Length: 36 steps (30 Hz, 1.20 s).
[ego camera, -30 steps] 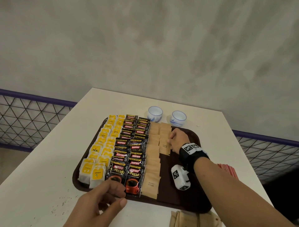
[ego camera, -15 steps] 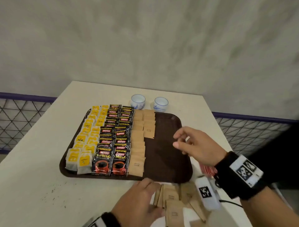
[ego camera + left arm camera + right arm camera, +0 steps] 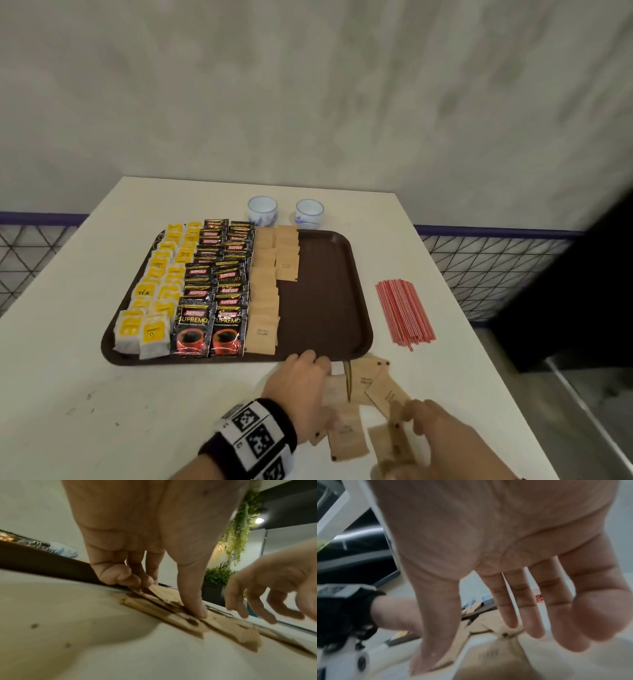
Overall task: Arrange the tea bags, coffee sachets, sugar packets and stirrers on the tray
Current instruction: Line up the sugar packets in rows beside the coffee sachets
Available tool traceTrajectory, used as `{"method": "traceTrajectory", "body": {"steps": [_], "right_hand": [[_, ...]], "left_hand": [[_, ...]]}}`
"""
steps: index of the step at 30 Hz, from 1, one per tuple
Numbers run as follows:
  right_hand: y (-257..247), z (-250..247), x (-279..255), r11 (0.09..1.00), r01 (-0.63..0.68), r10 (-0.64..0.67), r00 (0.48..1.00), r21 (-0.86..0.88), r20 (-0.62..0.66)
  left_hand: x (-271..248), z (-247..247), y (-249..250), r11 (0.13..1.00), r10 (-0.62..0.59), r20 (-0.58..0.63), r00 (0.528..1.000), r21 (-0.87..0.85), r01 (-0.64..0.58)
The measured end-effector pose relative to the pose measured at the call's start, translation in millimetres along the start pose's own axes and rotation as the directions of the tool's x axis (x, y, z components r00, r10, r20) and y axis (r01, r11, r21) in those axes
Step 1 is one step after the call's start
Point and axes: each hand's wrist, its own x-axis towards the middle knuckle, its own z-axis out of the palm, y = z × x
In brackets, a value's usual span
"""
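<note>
Step in hand: fetching more sugar packets (image 3: 359,407) from the loose heap on the table, just near the tray (image 3: 329,301).

My left hand (image 3: 301,394) presses the heap with thumb and curled fingers. My right hand (image 3: 442,435) hovers at the heap's right, fingers relaxed, holding nothing I can see.

Next, I judge: pinch one packet and lift it over the near rim into the tray's bare right half. Stirrers (image 3: 404,313) lie right, untouched.
</note>
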Motion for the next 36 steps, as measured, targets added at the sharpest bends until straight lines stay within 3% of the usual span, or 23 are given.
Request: {"method": "traceTrajectory", "body": {"steps": [3, 8, 14, 16, 18, 19, 21, 28, 36], "right_hand": [[-11, 14, 11, 0.996, -0.083, 0.083, 0.995, -0.006, -0.048], [-11, 28, 18, 0.956, -0.165, 0.176, 0.984, 0.244, -0.024], [-6, 22, 7, 0.931, 0.045, 0.001, 0.992, 0.362, -0.126], [-12, 8, 5, 0.843, 0.145, -0.056, 0.981, 0.518, -0.185], [-20, -8, 5, 0.661, 0.228, -0.069, 0.967, 0.715, -0.244], [-24, -16, 7, 0.570, 0.259, -0.081, 0.962, 0.780, -0.260], [-32, -30, 11, 0.479, 0.304, -0.120, 0.952, 0.823, -0.282], [-67, -57, 31, 0.314, 0.427, -0.195, 0.903, 0.848, -0.383], [-97, -73, 47, 0.187, 0.467, -0.274, 0.870, 0.864, -0.411]], "left_hand": [[-5, -2, -4, 0.998, 0.000, -0.017, 1.000, -0.067, -0.001], [-13, -5, -18, 0.955, -0.045, -0.053, 0.998, -0.295, 0.028], [-28, -15, -43, 0.802, -0.096, -0.053, 0.994, -0.595, 0.045], [-35, -21, -47, 0.737, -0.113, -0.077, 0.991, -0.675, 0.032], [-44, -25, -51, 0.680, -0.134, -0.099, 0.986, -0.733, 0.019], [-48, -27, -55, 0.654, -0.152, -0.102, 0.983, -0.756, 0.023], [-56, -30, -62, 0.620, -0.185, -0.105, 0.977, -0.784, 0.034], [-79, -36, -83, 0.590, -0.301, -0.156, 0.941, -0.805, 0.056], [-92, -38, -102, 0.519, -0.381, -0.107, 0.918, -0.847, 0.117]]}}
